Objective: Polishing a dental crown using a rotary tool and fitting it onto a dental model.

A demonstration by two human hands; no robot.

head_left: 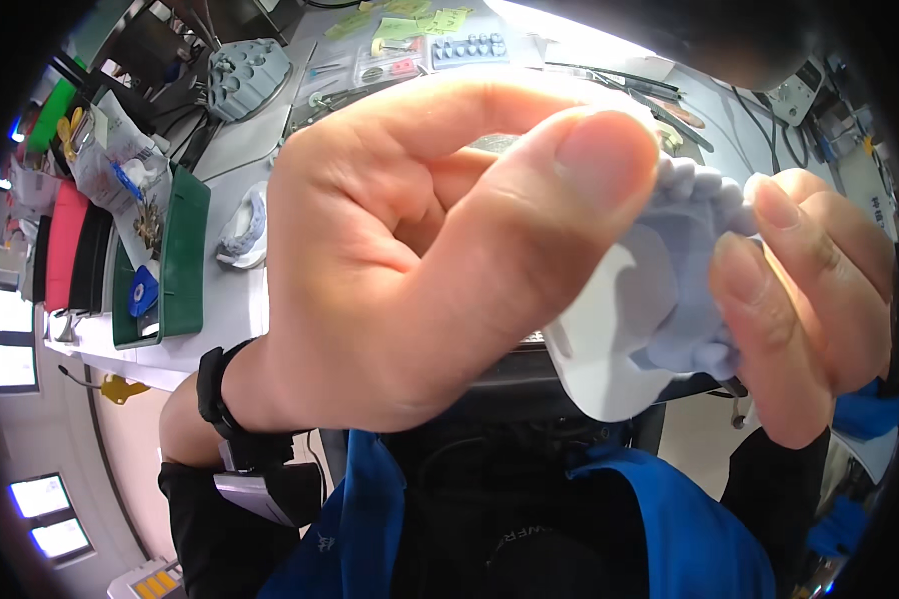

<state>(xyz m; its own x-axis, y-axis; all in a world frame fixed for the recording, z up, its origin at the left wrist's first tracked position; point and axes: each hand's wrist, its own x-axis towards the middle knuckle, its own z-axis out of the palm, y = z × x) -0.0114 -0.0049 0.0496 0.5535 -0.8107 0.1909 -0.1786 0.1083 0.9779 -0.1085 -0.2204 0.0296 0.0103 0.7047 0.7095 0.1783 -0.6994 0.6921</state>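
Close to the camera, both hands hold a pale lilac dental cast (684, 290) on a white rounded base (609, 339). My left hand (410, 270) fills the middle of the view, its thumb pressed on the cast's top edge. My right hand (819, 299) grips the cast from the right side, fingertips on its tooth row. Much of the cast is hidden behind the left thumb.
A second lilac cast (245, 230) lies on the grey bench (230, 299). A green tray (185, 260) with bagged parts stands at the left. A grey round tool holder (245, 75), a tray of small burs (469, 48) and yellow notes sit at the back.
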